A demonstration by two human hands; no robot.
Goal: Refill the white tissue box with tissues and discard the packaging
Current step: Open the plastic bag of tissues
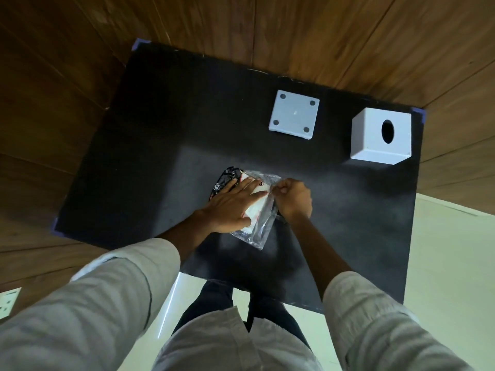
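A pack of white tissues in clear plastic packaging [261, 228], with a black printed end at its far left, lies in the middle of the black table [160, 129]. My left hand [233, 200] lies flat on top of the pack, fingers spread. My right hand [293, 198] is closed on the pack's right edge, pinching the clear plastic. The white tissue box cover [381, 136], with an oval hole facing me, stands at the far right. Its white square base plate [294, 113], with four round feet up, lies to the left of it.
Wooden wall panels run behind and to the left of the table. Pale floor shows on the right and below. Blue tape marks the table's corners [417, 113]. A white wall socket [8, 302] sits at the lower left.
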